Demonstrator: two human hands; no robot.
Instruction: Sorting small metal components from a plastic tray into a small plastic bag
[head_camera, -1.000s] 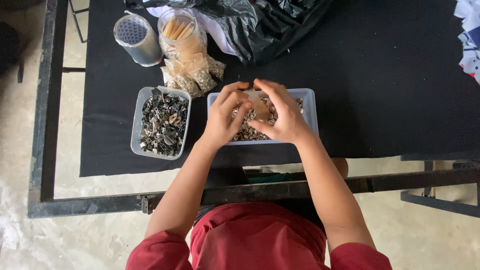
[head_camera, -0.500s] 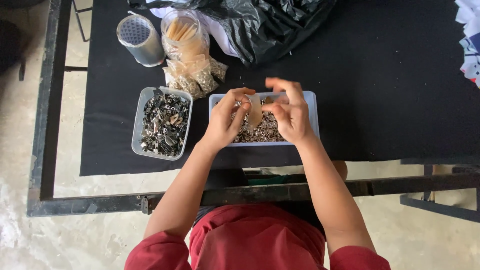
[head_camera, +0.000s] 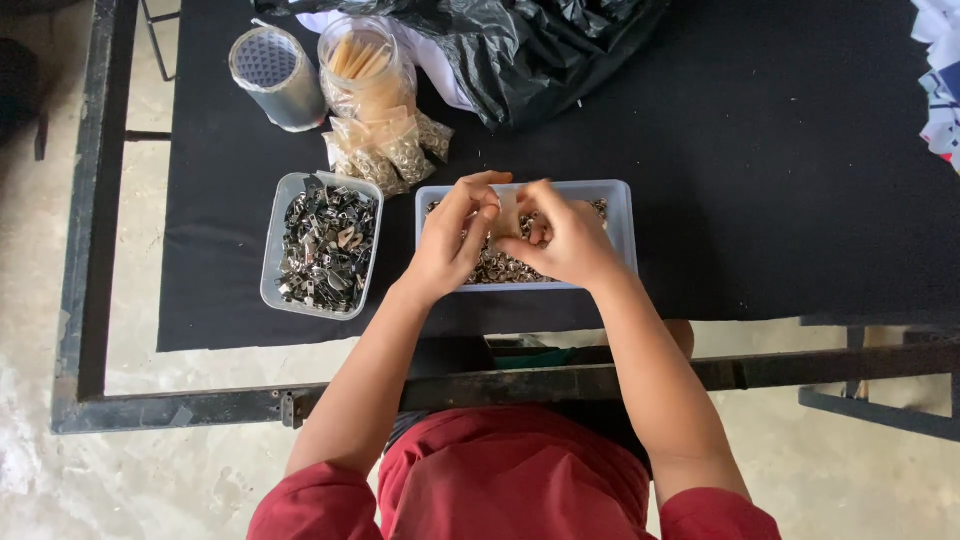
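While both hands meet over the white tray (head_camera: 622, 235) of small metal parts, the left hand (head_camera: 452, 245) and right hand (head_camera: 560, 240) pinch a small pale packet (head_camera: 508, 212) between closed fingers, probably held above the tray so spills fall back in. Just left sits a clear tub (head_camera: 278, 250) of darker metal clips; filled packets (head_camera: 385, 150), a jar (head_camera: 365, 60) and a tape roll (head_camera: 272, 65) stand behind on the black tabletop (head_camera: 760, 150), clear of the hands.

Our one head-worn camera, looking straight down from above onto the black worktop (head_camera: 760, 200), fairly near, our arms entering from the worktop's near edge
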